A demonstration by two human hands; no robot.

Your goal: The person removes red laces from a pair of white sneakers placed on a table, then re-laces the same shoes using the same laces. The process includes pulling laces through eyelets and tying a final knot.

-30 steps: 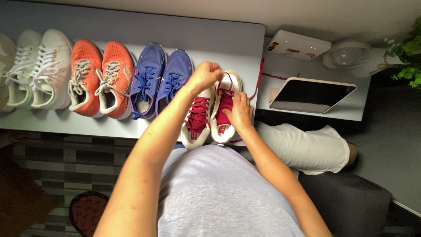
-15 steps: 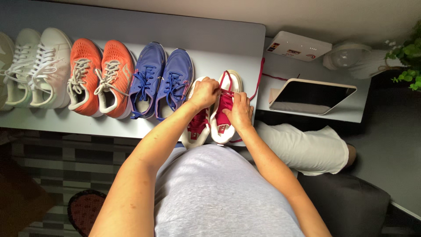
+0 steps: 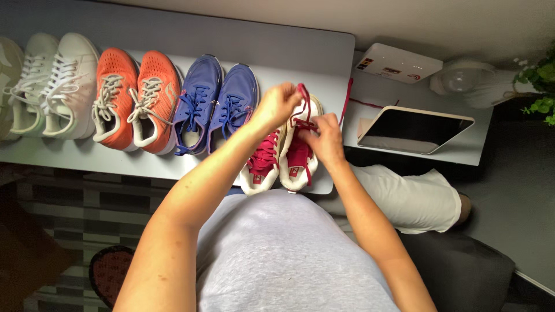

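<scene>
Grey tabletop seen from above, set against a pale wall, carrying a row of paired sports shoes with toes toward the wall. From the left: a white pair, an orange pair, a blue pair, and, at the right end near the front edge, a white pair with red laces. Left hand is raised over the far end of the right-hand shoe of this last pair, fingers pinched closed on a red lace that runs up from the eyelets. Right hand lies on the same shoe just beside it, fingers curled closed on the lace at the eyelets; the two hands are near each other but apart. A loose lace end hangs over the right edge of the tabletop. Lower white shelf to the right holds a dark tablet on a stand, a white box and a white round device. Green plant leaves enter at the far right.
</scene>
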